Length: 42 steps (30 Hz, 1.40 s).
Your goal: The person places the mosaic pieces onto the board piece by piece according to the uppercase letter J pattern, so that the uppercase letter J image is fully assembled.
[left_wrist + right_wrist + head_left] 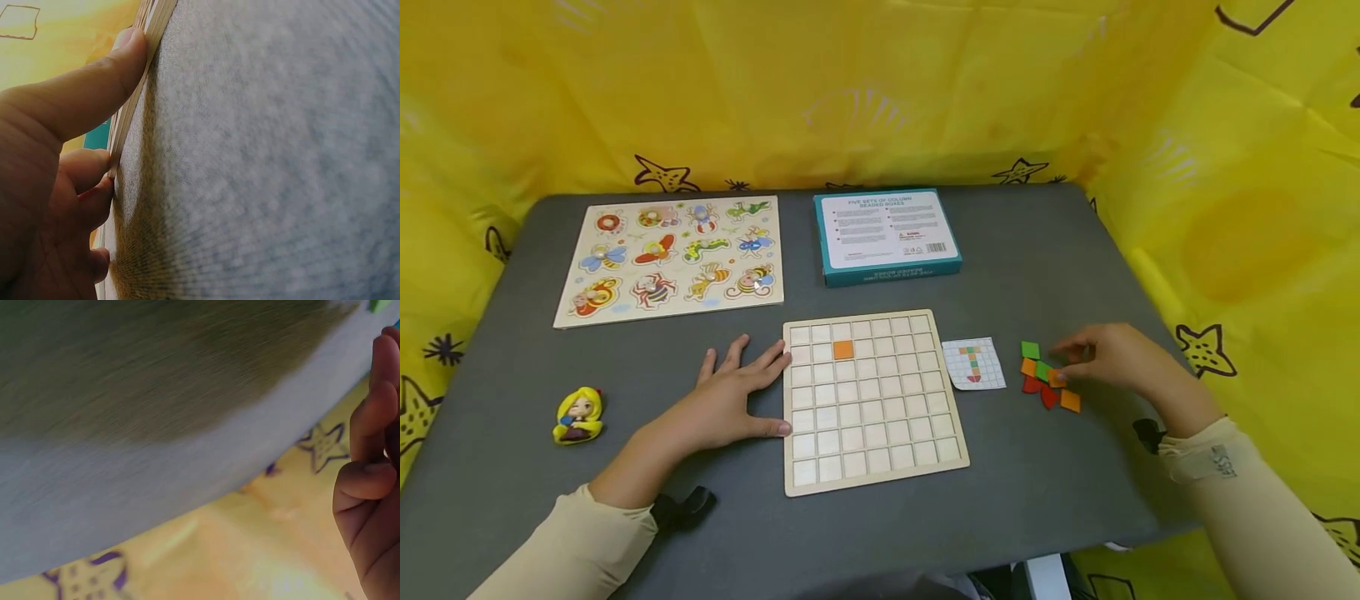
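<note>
My left hand (722, 404) lies spread along the left edge of a wooden grid board (880, 400), its thumb and fingertips right at the rim. In the left wrist view the thumb (106, 81) rests against the board's edge (134, 94). One orange square tile (843, 350) sits in a cell of the second row. At the right, my right hand (1112, 358) reaches over a small pile of green, orange and red tiles (1030, 385), thumb tip at an orange tile (1057, 379). A pattern card (973, 363) with a coloured T-like figure lies between board and pile.
An insect puzzle board (673, 258) lies at the back left, and a teal-and-white box (887, 236) at the back middle. A small yellow-haired figurine (578, 415) is at the left. Yellow patterned cloth (880, 92) surrounds the grey table (1045, 500).
</note>
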{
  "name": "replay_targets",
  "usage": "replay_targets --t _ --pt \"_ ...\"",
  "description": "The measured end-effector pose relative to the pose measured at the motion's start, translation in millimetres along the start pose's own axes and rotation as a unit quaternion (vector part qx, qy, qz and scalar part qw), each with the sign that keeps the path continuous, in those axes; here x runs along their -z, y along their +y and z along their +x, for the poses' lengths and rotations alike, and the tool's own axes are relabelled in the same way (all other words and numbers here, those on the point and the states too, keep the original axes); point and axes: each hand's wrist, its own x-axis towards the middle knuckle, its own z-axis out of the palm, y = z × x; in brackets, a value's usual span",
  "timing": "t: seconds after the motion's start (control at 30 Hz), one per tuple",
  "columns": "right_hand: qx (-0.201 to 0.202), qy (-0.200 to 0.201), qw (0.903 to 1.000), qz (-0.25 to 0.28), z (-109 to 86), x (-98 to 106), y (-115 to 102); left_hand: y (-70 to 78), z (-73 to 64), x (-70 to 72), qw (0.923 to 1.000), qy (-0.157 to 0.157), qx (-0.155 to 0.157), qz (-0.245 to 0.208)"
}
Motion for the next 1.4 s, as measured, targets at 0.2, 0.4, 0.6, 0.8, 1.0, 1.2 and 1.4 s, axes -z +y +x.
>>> replay_targets --t 0.2,0.4,0.6,0.8,1.0,1.2,1.4 --pt "-0.027 -0.028 0.9992 -0.009 -23.1 -6 19 1.9 -0.4 1.4 1.0 -0.004 0.004 0.005" --pt "-0.052 -0.031 0.9979 -0.023 -39.4 -21 19 4.4 -0.3 4.0 1.0 -0.006 0.002 0.002" --pt "-0.031 0.015 0.9984 -0.045 -39.2 -29 19 4.4 -1.7 4.3 1.0 -0.005 0.007 0.002" --pt "0.001 0.03 0.9983 -0.05 -39.3 -32 20 3.6 -1.2 3.2 1.0 -0.003 0.004 0.001" --pt "0.019 0.047 0.9964 -0.069 -38.6 -27 17 2.9 -0.6 3.9 0.9999 -0.008 0.007 0.007" --pt "0.079 0.072 0.9927 -0.057 -19.0 -13 -10 3.6 -1.8 4.8 1.0 -0.006 0.006 0.004" --pt "0.151 0.068 0.9847 -0.056 22.3 -14 -57 5.1 -1.0 4.4 0.9998 -0.01 0.013 0.01"
